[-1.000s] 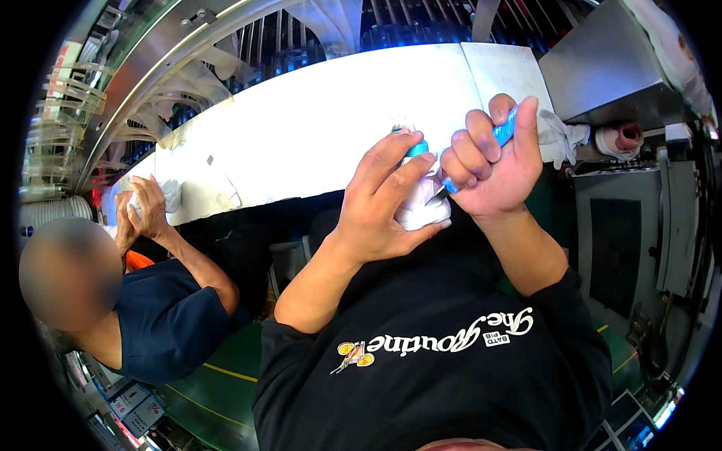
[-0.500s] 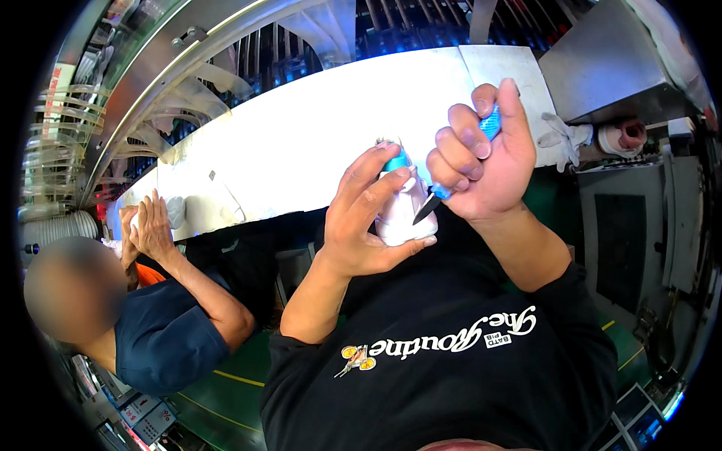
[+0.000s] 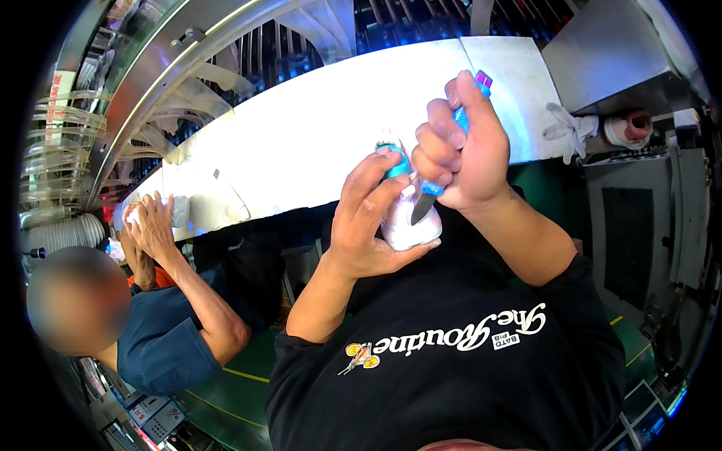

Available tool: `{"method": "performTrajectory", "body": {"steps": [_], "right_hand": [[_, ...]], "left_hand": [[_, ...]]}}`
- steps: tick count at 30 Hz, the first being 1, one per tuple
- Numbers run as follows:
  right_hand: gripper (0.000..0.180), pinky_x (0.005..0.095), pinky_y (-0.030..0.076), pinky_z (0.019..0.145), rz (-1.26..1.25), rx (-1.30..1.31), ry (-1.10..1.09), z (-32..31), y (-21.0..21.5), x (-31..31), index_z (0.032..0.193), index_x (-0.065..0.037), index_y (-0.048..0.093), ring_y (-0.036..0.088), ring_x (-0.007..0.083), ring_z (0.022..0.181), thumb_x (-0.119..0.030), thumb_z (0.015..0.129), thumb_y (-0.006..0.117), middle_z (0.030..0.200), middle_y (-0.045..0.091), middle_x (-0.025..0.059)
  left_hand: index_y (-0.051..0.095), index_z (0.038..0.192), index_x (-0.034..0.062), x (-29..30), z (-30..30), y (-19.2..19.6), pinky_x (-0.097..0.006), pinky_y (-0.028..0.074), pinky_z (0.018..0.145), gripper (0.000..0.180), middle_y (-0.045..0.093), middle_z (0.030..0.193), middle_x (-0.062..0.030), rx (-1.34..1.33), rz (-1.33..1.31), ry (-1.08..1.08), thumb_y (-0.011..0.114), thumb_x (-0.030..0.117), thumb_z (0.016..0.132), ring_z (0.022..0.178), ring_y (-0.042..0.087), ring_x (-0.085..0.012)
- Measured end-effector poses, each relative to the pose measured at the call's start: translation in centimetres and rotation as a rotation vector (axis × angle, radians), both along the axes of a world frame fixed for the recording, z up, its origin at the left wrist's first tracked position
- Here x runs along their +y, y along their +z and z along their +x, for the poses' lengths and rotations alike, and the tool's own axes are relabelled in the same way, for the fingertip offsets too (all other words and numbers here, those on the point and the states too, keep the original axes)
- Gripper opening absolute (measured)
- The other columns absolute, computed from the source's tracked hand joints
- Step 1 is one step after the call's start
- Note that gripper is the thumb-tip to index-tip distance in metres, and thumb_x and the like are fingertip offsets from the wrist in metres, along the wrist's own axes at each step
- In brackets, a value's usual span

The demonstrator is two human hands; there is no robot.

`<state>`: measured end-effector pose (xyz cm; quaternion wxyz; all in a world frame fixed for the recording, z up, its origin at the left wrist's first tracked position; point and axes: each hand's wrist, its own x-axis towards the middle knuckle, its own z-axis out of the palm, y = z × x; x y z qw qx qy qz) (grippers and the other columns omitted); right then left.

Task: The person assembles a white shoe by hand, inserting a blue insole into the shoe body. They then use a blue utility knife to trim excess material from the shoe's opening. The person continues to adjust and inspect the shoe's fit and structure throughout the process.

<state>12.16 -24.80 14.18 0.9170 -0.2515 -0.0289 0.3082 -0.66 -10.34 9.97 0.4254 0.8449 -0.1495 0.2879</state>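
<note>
1. White and teal, a small thing (image 3: pixel 400 215) sits in our left hand (image 3: pixel 359 225), with our fingers and thumb wrapped around it.
2. Our right hand (image 3: pixel 474 161) makes a fist around a blue-handled knife (image 3: pixel 424 208).
3. We see its dark blade in front of the white part, but cannot tell if they touch.
4. We hold both by the near edge of a white table (image 3: pixel 301 135).

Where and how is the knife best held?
By its blue handle, coming from the right, as the right hand does. The handle slants up and right, while the dark blade points down and left, at or just over the white piece in the left hand. That side probably keeps the gripping fingers off the blade.
</note>
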Motion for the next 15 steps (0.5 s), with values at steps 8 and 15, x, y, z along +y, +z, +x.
{"method": "performTrajectory", "body": {"steps": [8, 15], "right_hand": [[0.031, 0.0260, 0.027, 0.039, 0.061, 0.119, 0.007, -0.8, -1.1, -0.3, 0.101, -0.021, 0.053, 0.030, 0.0088, 0.046, -0.043, 0.120, 0.043, 0.069, 0.041, -0.0040], [0.030, 0.0264, 0.028, 0.040, -0.039, -0.195, 0.021, -1.0, -1.1, 0.2, 0.099, -0.019, 0.050, 0.030, 0.0101, 0.045, -0.040, 0.120, 0.042, 0.070, 0.042, -0.0025]], "left_hand": [[0.060, 0.138, 0.0049, 0.0, -0.4, -1.1, -0.057, 0.051, 0.114, 0.095, 0.058, 0.150, -0.0229, -0.040, -0.046, -0.007, 0.106, 0.022, 0.057, 0.138, 0.059, -0.0456], [0.060, 0.140, 0.0031, 0.4, -0.3, -0.5, -0.054, 0.052, 0.115, 0.095, 0.057, 0.151, -0.0258, 0.002, -0.046, -0.008, 0.106, 0.025, 0.060, 0.140, 0.059, -0.0451]]}}
